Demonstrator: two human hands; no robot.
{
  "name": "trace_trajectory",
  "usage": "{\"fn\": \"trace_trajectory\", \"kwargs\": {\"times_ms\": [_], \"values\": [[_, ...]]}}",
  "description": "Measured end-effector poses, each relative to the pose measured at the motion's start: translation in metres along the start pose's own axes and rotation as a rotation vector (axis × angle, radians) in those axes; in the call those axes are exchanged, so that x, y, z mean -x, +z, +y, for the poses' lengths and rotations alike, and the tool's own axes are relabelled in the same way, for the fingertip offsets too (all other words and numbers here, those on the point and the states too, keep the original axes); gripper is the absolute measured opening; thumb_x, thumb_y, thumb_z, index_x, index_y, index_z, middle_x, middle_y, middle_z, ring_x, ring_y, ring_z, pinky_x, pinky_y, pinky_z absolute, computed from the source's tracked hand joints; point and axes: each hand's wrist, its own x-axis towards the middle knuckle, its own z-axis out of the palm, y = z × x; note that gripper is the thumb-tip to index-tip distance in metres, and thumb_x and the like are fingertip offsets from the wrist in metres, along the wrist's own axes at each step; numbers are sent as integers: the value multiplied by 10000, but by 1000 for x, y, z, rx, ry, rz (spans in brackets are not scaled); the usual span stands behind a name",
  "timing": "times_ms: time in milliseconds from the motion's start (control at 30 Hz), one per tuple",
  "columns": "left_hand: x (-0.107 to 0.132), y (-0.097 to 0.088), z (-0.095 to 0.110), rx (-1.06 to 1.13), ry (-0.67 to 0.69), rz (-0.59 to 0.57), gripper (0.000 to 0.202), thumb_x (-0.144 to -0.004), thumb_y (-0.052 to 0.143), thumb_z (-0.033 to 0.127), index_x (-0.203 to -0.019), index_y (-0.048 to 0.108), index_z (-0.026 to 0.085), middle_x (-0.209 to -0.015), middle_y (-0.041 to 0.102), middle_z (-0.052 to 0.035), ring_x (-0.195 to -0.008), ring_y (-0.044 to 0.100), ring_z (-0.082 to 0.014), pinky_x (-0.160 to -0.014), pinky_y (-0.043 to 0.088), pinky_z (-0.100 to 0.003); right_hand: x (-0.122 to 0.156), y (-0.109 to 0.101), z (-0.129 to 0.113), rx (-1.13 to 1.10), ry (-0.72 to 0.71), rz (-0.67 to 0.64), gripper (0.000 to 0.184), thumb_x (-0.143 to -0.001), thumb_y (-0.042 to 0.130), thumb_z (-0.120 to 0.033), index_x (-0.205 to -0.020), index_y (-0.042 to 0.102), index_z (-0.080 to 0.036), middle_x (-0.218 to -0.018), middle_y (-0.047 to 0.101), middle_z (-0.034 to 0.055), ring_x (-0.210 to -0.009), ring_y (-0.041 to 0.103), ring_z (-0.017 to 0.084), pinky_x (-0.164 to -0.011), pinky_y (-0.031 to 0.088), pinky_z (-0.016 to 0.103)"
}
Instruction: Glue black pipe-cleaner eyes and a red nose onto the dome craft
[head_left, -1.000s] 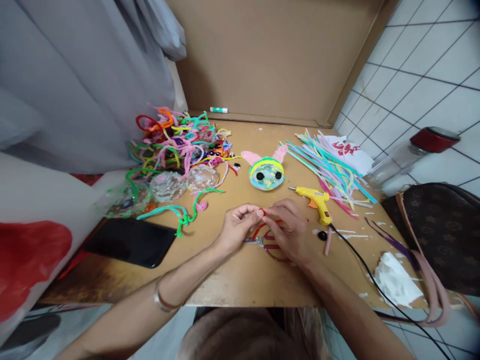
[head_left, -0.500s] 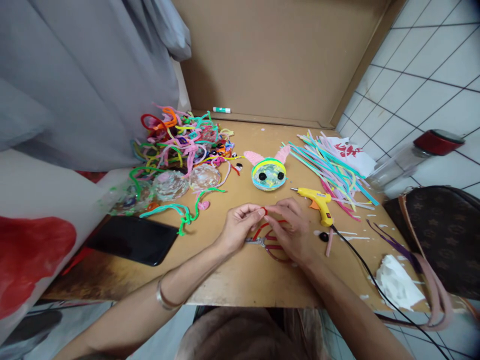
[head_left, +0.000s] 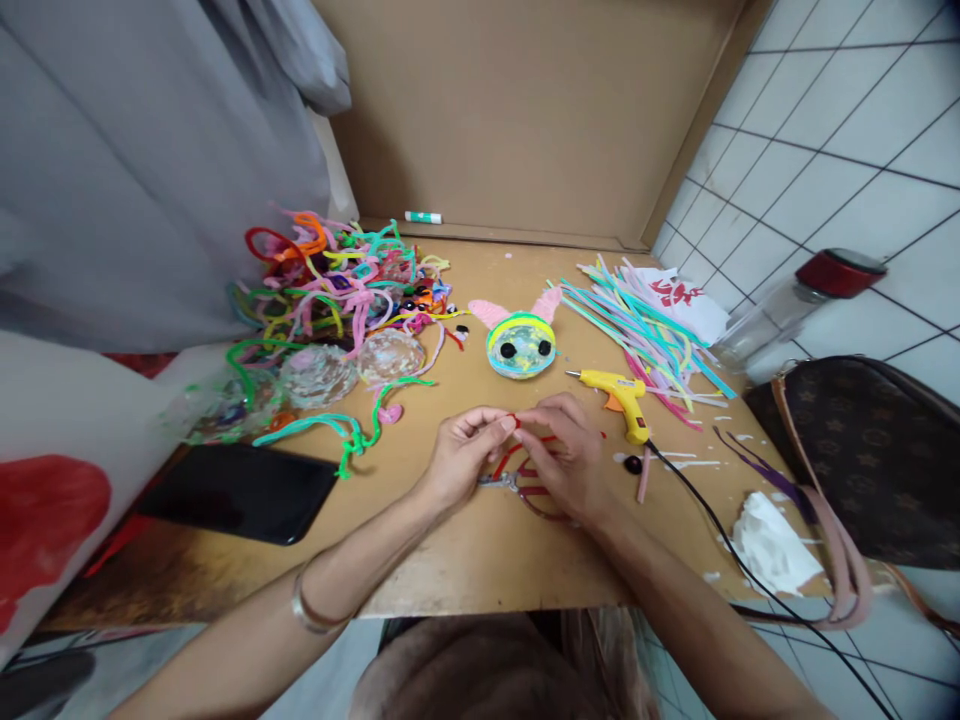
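Between the fingertips of both hands is a small bent piece of red pipe cleaner (head_left: 516, 421). My left hand (head_left: 469, 455) pinches it from the left, thumb on top. My right hand (head_left: 564, 450) grips its other side with thumb and forefinger. Under my right hand lie scissors (head_left: 498, 481) with red handles, partly hidden, and a longer red pipe cleaner (head_left: 510, 459) curves beside them. Beyond my hands stands a round animal head (head_left: 523, 353) with pink ears, black eyes and a green and yellow band.
A yellow glue gun (head_left: 619, 397) lies right, its black cord (head_left: 701, 510) running to the front edge. Pipe cleaners are heaped (head_left: 330, 280) at left and bundled (head_left: 645, 325) at right. A phone (head_left: 247, 490), bottle (head_left: 799, 305), handbag (head_left: 877, 450) and crumpled tissue (head_left: 772, 545) surround the work area.
The whole view has shifted, so table items appear slightly farther left. Both hands keep their pinch on the red pipe cleaner, with little change in finger position.
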Motion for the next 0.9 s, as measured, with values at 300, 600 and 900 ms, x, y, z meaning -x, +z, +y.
{"fn": "trace_trajectory", "kwargs": {"times_ms": [300,600,900], "values": [[-2,0,-1,-48,51,32,318,-659,750,442,-687,663,138,-481,465,51,-457,344,-51,-476,245,-210,-2,-6,2,-62,127,-74,103,-825,618,-241,-908,675,-219,-812,603,30,-793,579,182,-702,476,342],[-4,-1,-6,-31,35,-2,296,-673,747,424,-772,702,149,-532,552,36,-470,434,-50,-496,342,-194,-4,-4,2,-169,203,-24,46,-813,629,-203,-824,672,-212,-753,594,2,-714,569,147,-643,463,296],[-2,1,-3,144,-84,-56,377,-620,800,346,-921,708,138,-688,666,-27,-577,563,-87,-534,439,-198,-4,-4,-2,-216,241,-17,59,-811,625,-187,-760,644,-211,-736,583,-9,-695,566,133,-640,459,279]]}}
